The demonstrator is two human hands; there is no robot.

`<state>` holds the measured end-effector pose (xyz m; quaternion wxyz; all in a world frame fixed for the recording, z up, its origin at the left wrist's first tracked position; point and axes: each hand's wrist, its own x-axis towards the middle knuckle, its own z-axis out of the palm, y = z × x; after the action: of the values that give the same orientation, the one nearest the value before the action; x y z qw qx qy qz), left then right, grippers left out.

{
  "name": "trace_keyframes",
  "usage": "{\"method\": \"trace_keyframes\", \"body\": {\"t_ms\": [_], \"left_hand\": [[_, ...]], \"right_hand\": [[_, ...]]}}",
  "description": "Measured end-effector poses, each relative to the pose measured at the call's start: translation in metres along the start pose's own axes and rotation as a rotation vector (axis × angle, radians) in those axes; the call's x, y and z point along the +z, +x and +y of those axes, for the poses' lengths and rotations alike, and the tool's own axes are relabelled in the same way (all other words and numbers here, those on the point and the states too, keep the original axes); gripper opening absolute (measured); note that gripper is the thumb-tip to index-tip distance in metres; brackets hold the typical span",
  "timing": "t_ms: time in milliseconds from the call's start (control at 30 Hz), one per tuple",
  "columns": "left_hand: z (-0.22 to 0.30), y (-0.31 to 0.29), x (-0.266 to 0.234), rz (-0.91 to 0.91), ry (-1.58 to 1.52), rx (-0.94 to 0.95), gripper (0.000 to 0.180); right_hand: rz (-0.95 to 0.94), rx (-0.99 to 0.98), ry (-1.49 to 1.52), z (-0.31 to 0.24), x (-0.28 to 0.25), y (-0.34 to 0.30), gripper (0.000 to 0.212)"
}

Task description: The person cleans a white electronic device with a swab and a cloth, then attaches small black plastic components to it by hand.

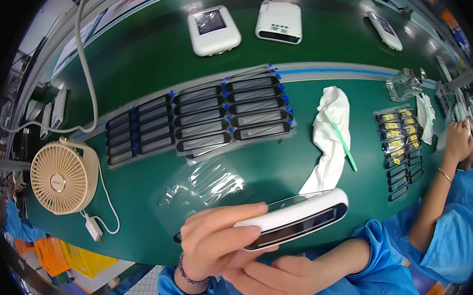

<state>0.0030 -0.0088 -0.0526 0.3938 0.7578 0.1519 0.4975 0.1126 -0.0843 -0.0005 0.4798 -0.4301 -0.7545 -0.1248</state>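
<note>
My left hand grips one end of a white device with rounded corners, its long side with a dark window strip turned toward me. The device is tilted, its right end higher, and hangs just above the green table. Below it and close to my left wrist, my right hand has its fingers curled in. Whatever those fingers hold, if anything, is hidden. Behind my left hand a clear plastic sheet lies on the table. A crumpled white cloth with a green stick on it lies behind the device.
Rows of black-framed strips in clear trays fill the middle back. A beige fan stands at left. White devices sit on the far green belt. Yellow-tagged strips and a glass jar are at right, near another person's hand.
</note>
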Motion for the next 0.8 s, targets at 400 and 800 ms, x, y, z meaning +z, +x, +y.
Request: {"method": "trace_keyframes", "body": {"t_ms": [400, 800], "left_hand": [[0.007, 0.002, -0.014, -0.227, 0.031, -0.008, 0.056], [0.0, 0.0, 0.001, -0.017, -0.082, 0.038, 0.028]], "right_hand": [[0.007, -0.028, -0.193, 0.052, -0.056, -0.049, 0.02], [-0.558, 0.495, -0.658, 0.123, -0.051, -0.089, 0.013]]}}
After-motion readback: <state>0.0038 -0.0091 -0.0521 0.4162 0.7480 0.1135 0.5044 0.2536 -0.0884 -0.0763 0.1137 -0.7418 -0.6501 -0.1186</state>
